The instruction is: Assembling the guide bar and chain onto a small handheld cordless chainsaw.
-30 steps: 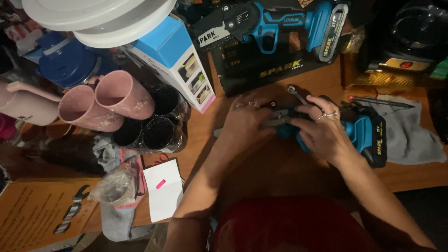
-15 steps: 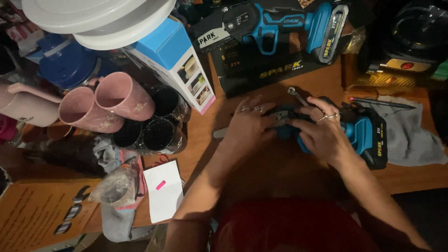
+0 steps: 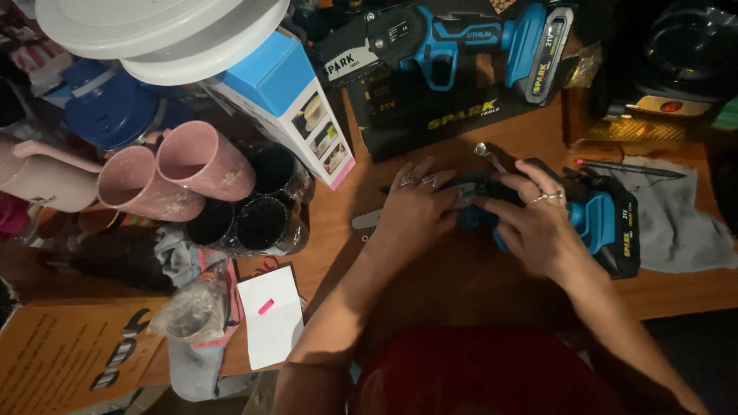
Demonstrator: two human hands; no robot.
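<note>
Two hands grip one blue cordless mini chainsaw (image 3: 596,219) lying on the wooden table (image 3: 477,277). We note the left hand (image 3: 411,211) clasped over its front, the right hand (image 3: 534,223) curled around its handle. At twelve o'clock rests a second saw (image 3: 446,34).

Single view from a head-worn camera, looking steeply down onto a wooden table (image 3: 430,277) from close above. The wearer's forearms enter from the bottom edge, and the left hand (image 3: 415,211) and right hand (image 3: 538,223) meet near the frame's centre. The table's far edge lies toward the top. No second view overlaps it.
</note>
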